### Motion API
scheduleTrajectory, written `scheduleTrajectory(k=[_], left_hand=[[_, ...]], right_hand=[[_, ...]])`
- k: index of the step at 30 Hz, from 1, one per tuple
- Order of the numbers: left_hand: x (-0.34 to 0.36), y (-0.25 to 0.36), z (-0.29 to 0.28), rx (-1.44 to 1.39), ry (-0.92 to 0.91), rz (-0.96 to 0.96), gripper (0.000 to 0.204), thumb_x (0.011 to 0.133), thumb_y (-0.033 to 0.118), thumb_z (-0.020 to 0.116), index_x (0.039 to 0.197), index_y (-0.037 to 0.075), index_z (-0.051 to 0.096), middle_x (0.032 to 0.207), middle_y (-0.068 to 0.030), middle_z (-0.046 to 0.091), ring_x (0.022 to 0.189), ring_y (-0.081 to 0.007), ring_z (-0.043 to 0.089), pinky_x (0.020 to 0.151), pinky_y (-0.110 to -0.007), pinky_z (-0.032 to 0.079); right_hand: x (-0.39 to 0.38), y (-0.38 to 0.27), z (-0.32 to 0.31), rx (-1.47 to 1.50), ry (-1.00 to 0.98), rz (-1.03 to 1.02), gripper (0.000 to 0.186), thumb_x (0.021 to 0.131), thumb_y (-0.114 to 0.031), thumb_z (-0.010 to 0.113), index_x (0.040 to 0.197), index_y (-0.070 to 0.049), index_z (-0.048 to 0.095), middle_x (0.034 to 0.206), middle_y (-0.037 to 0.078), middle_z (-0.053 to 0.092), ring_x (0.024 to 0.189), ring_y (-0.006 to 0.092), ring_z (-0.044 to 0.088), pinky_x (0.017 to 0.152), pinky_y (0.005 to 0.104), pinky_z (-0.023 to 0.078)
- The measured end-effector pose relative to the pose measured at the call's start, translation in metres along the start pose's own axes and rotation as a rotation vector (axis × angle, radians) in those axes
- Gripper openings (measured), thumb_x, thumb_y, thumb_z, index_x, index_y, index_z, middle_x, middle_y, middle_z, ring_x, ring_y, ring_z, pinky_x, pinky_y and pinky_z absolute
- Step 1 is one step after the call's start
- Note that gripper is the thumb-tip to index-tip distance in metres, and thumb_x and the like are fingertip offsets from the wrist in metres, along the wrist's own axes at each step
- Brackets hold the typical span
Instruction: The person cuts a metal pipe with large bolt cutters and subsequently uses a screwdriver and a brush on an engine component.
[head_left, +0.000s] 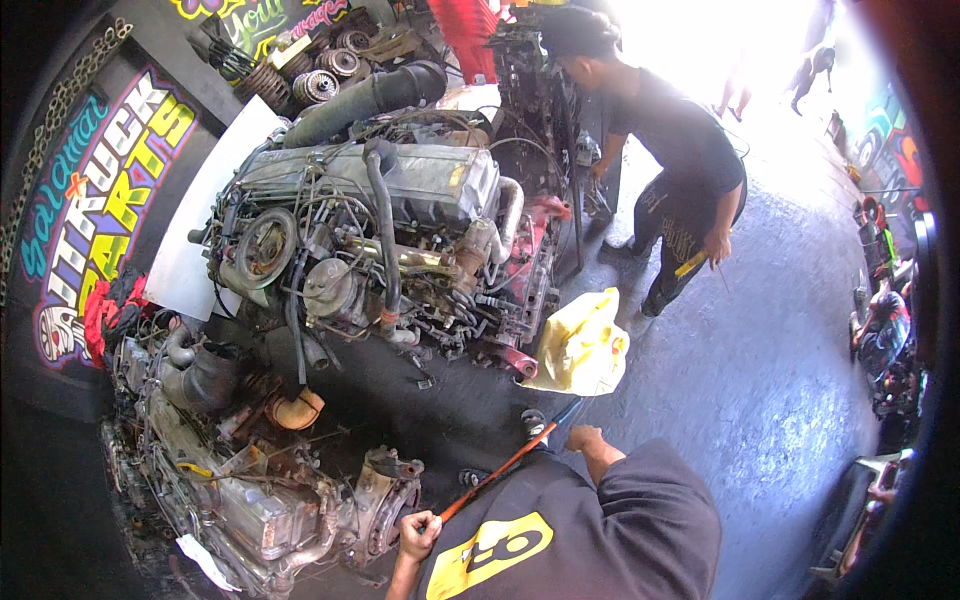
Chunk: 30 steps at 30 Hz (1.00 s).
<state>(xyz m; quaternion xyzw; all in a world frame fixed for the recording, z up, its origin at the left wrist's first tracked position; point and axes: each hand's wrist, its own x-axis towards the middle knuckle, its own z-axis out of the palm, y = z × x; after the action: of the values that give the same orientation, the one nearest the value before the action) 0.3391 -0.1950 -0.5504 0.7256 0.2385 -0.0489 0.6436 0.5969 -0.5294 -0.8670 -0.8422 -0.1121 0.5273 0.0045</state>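
My left hand (420, 533) is closed around the lower end of a long, thin orange-red bar (500, 473), which slants up and to the right across the front of my dark shirt. Toward its far end the colour turns dark blue. Close to that blue part, my right hand (587, 438) is curled shut; what lies inside its fingers is hidden. Just beyond stands a crumpled pale yellow sack (582, 345), beside the red metal base of a large engine (400, 180). My shoes (535, 424) show between my arms and the sack.
A co-worker (670, 150) stands at the engine's right, holding a yellow-handled tool (690, 265). More greasy engine parts (265, 510) lie at my left. Dark floor (770, 400) stretches right toward a seated person (883, 325) and a bright doorway.
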Motion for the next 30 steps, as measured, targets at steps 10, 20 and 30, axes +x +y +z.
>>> scheduleTrajectory(k=[10,20,30], left_hand=[[-0.022,0.062,-0.024,0.090,-0.144,0.071,0.035,0.090,0.014,0.069,0.062,0.001,0.052,0.057,-0.0017,0.055,0.055,-0.0078,0.050,0.056,-0.028,0.041],[-0.020,0.082,-0.083,0.059,-0.372,0.165,0.037,0.086,0.017,0.072,0.061,0.000,0.051,0.059,-0.0028,0.054,0.059,-0.0124,0.051,0.060,-0.030,0.041],[0.029,0.078,-0.090,0.340,-0.855,0.277,0.038,0.095,0.021,0.067,0.066,0.000,0.054,0.056,-0.0009,0.042,0.053,-0.0069,0.043,0.050,-0.030,0.035]], right_hand=[[-0.032,-0.035,-0.072,-0.278,0.727,-0.352,0.079,0.080,-0.048,0.079,0.144,-0.009,0.054,0.157,0.022,0.044,0.149,0.0417,0.036,0.116,0.0606,0.035],[-0.079,0.009,0.005,-0.184,-0.118,0.080,0.069,0.078,-0.064,0.080,0.128,-0.017,0.073,0.127,0.007,0.073,0.122,0.0320,0.067,0.104,0.0598,0.047],[-0.230,-0.030,0.189,0.218,0.006,0.209,0.063,0.072,-0.067,0.080,0.105,-0.013,0.081,0.109,0.011,0.078,0.105,0.0299,0.073,0.093,0.0426,0.058]])
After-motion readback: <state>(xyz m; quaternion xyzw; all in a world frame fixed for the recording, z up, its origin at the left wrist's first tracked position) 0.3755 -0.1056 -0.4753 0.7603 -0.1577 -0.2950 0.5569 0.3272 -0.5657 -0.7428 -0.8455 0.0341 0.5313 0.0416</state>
